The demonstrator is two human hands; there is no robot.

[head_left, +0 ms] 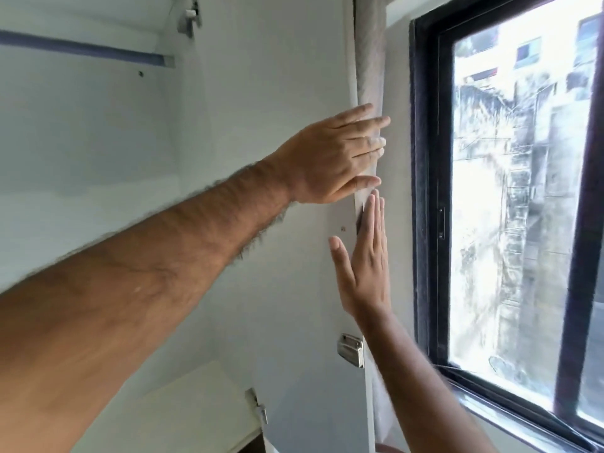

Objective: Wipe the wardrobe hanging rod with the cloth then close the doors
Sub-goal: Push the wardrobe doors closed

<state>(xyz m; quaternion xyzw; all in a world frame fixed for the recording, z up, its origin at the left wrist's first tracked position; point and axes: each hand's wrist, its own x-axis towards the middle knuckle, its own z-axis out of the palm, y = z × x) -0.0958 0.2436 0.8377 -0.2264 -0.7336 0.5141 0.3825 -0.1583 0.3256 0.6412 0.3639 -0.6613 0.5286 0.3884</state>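
The white wardrobe door [277, 76] stands swung open toward the window, its inner face toward me. My left hand [336, 155] reaches across with straight fingers over the door's far edge. Just below it, my right hand [362, 256] lies flat with fingers up against that same edge. Neither hand holds anything. The pale blue hanging rod [81, 49] runs across the top left inside the wardrobe. No cloth is in view.
A dark-framed window [428, 191] is close on the right, behind the door's edge. Metal hinges [351, 349] sit on the door, with another hinge [258, 407] lower down. A white shelf [196, 403] lies at the wardrobe's bottom.
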